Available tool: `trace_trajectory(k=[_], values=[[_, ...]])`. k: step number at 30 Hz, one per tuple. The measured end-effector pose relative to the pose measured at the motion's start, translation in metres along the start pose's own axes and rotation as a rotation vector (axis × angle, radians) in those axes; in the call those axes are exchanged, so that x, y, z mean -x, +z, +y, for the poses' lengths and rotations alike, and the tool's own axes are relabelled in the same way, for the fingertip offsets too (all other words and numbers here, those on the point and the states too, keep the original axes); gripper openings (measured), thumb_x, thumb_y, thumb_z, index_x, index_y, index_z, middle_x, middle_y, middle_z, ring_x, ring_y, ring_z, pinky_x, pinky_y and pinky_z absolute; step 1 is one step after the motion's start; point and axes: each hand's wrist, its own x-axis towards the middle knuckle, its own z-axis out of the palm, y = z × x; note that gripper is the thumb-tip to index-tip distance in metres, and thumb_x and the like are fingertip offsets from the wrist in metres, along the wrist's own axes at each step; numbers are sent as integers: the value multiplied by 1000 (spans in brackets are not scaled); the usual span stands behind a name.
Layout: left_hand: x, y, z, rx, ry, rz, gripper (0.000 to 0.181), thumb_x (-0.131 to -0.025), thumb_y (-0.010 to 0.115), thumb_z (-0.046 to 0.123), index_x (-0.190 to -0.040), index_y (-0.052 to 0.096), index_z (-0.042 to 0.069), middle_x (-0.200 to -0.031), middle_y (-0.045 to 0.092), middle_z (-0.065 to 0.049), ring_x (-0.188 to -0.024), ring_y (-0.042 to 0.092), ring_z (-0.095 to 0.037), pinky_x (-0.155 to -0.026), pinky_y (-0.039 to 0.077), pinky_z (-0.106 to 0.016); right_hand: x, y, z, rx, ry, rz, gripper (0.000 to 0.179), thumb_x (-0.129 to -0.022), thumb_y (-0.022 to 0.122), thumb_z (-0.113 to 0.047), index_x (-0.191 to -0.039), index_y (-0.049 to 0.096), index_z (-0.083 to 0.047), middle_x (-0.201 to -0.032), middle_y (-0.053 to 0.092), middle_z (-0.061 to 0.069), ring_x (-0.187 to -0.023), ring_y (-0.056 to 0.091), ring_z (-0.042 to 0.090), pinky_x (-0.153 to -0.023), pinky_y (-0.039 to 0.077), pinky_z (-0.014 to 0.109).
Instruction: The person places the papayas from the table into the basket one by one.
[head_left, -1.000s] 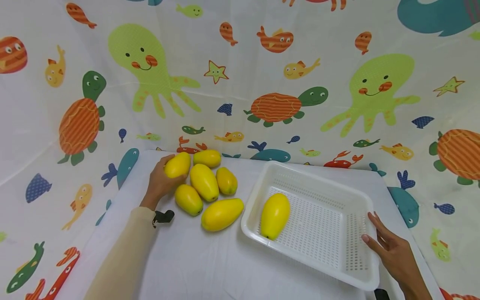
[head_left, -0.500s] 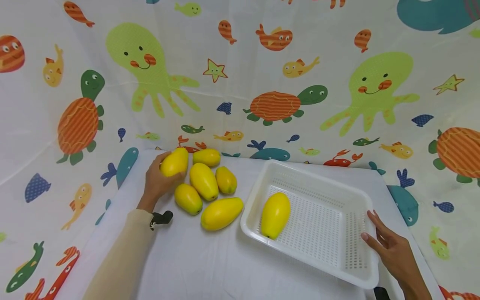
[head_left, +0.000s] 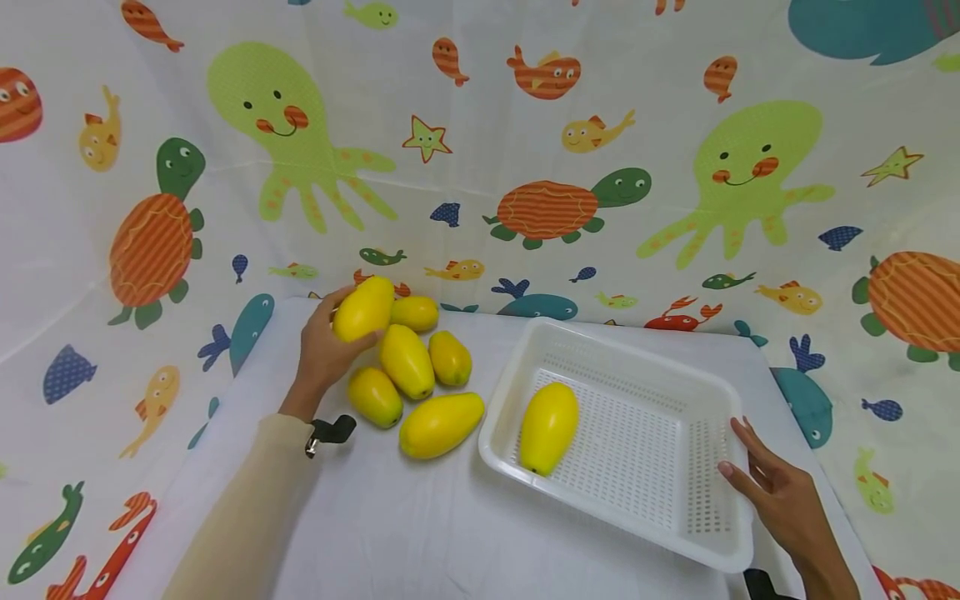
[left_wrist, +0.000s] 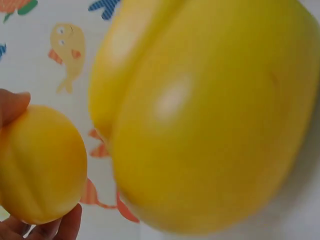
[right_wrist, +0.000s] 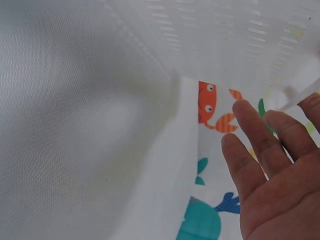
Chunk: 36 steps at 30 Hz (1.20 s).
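In the head view my left hand [head_left: 324, 346] grips a yellow papaya [head_left: 365, 308] at the back left, raised over the others. The left wrist view shows its thumb above and fingertips below the held papaya [left_wrist: 42, 165]. Close by lie several more papayas [head_left: 406, 361] on the white cloth, one very near the left wrist camera. A white perforated basket [head_left: 622, 525] stands to the right with one papaya [head_left: 550, 429] inside, at its left end. My right hand [head_left: 787, 504] rests at the basket's right rim; the right wrist view shows its fingers nearly straight beside the basket wall [right_wrist: 220, 45].
A white cloth [head_left: 390, 533] covers the table. Behind and at both sides hangs a curtain [head_left: 465, 108] printed with sea animals, close to the table's back edge. A dark camera mount [head_left: 333, 430] sits on the left wrist.
My left hand has lifted its papaya, first shifting slightly left, then up and to the right. The right hand and basket hold their place.
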Motion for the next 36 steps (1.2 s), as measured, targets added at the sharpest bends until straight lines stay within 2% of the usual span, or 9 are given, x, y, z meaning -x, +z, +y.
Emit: trace_trajectory(k=[4, 14, 17, 27, 33, 36], values=[[0, 5, 17, 20, 63, -24, 85, -89, 85, 32, -162, 42, 27, -161, 49, -11, -133, 53, -37, -111, 48, -60, 0, -1, 0, -2, 2, -4, 83, -99, 72, -51, -166, 27, -30, -172, 19, 0, -154, 30, 44, -102, 37, 23], [4, 24, 59, 83, 166, -141, 84, -87, 87, 31, -159, 45, 36, -161, 50, -2, -127, 57, -32, -108, 53, -58, 0, 0, -1, -21, 16, -7, 86, -98, 74, -51, -166, 26, -30, -173, 17, 2, -153, 33, 49, -101, 43, 45], [8, 32, 68, 89, 188, -164, 85, -85, 89, 31, -158, 46, 37, -159, 52, -1, -124, 58, -32, -106, 54, -57, 0, 0, -1, -10, 11, 2, 85, -98, 73, -50, -166, 27, -29, -173, 18, 2, -152, 34, 49, -101, 44, 41], [21, 59, 84, 73, 239, -227, 86, -82, 89, 32, -157, 47, 38, -153, 55, -1, -120, 60, -29, -102, 55, -53, 0, 1, -2, -11, 4, 15, 83, -98, 74, -48, -166, 29, -28, -172, 19, 4, -150, 35, 50, -100, 45, 41], [29, 71, 91, 60, 241, -255, 88, -81, 90, 33, -157, 47, 40, -153, 55, 3, -119, 59, -26, -102, 57, -52, 1, 2, -2, -26, -2, 8, 85, -99, 74, -47, -166, 28, -25, -173, 19, 8, -149, 36, 53, -102, 42, 53], [33, 76, 95, 46, 246, -267, 89, -80, 90, 34, -157, 45, 42, -152, 55, 5, -118, 59, -25, -100, 57, -50, 1, 2, -1, -32, 2, 9, 85, -98, 74, -47, -166, 28, -24, -173, 19, 8, -149, 36, 54, -102, 42, 54]])
